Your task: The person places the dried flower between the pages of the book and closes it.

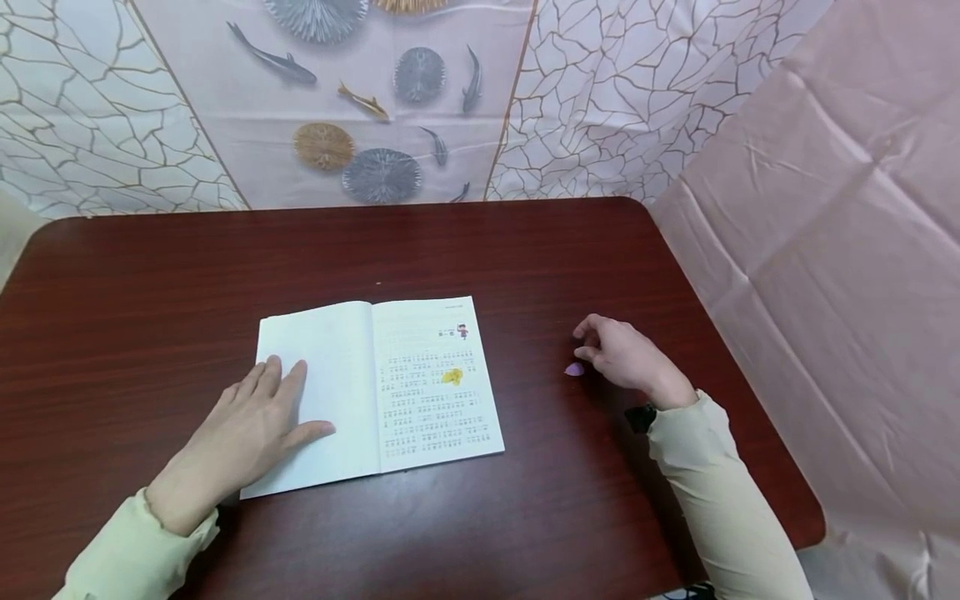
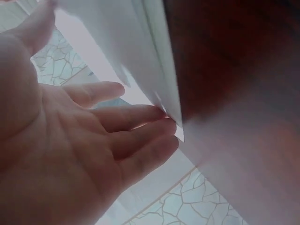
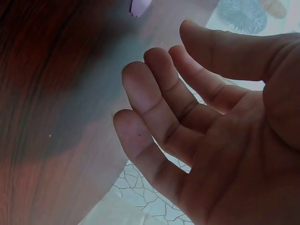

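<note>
An open book (image 1: 337, 358) lies on the dark wooden table (image 1: 525, 250). My left hand (image 1: 251, 425) rests on its blank left page, fingers extended and thumb spread; the left wrist view shows those fingertips (image 2: 164, 145) along the book's edge. On the printed right page sits a small, flat yellow piece (image 1: 452, 377) like a pressed flower or petal. Right of the book, a small purple petal-like piece (image 1: 574, 369) lies on the table. My right hand (image 1: 626, 354) hovers beside it, fingers loosely bent around nothing. In the right wrist view, a gap separates the purple piece (image 3: 139, 7) from the fingers.
A patterned cloth (image 1: 420, 125) hangs behind the table's far edge. Pinkish fabric (image 1: 825, 250) drapes along the right side, close to the right arm. A black band (image 1: 640, 418) shows at the right wrist.
</note>
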{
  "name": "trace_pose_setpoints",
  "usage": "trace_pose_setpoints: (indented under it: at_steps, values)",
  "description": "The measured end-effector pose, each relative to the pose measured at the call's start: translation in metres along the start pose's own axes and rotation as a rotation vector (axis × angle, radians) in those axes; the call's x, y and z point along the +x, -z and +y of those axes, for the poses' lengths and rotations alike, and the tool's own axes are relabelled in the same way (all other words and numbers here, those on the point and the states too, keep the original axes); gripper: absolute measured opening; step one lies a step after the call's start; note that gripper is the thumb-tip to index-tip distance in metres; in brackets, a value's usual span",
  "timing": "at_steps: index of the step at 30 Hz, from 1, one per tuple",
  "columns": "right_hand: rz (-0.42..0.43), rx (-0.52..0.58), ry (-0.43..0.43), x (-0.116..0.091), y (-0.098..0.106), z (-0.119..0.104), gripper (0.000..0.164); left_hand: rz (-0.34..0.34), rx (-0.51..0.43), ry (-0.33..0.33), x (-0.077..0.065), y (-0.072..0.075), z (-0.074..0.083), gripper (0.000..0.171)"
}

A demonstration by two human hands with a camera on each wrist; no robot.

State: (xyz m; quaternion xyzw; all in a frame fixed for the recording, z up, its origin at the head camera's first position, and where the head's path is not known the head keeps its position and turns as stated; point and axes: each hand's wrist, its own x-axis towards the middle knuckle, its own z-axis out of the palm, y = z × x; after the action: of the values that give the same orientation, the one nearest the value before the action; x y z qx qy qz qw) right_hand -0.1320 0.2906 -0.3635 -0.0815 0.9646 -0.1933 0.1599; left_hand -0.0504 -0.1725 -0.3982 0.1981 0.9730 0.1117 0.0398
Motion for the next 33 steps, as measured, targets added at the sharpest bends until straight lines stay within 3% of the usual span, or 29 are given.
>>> trace_pose_setpoints:
  at_steps: [5, 13, 20, 27, 33]
  values:
    - [0.012, 0.003, 0.019, 0.000, -0.003, 0.002, 0.021, -0.026, -0.025, 0.045, 0.002, 0.003, 0.004, 0.092]
    - [-0.039, 0.043, -0.006, 0.000, -0.008, -0.001, 0.026, -0.041, -0.022, 0.064, 0.002, 0.005, 0.007, 0.088]
    - [-0.022, -0.022, -0.022, 0.003, -0.008, 0.000, 0.036, -0.052, -0.049, 0.084, 0.005, 0.007, 0.011, 0.095]
    - [-0.027, -0.033, -0.060, 0.002, -0.009, 0.001, 0.033, -0.102, -0.087, 0.139, 0.006, 0.007, 0.014, 0.099]
    - [-0.015, -0.045, -0.065, 0.000, -0.010, 0.004, 0.034, -0.109, -0.108, 0.143, 0.007, 0.007, 0.016, 0.099]
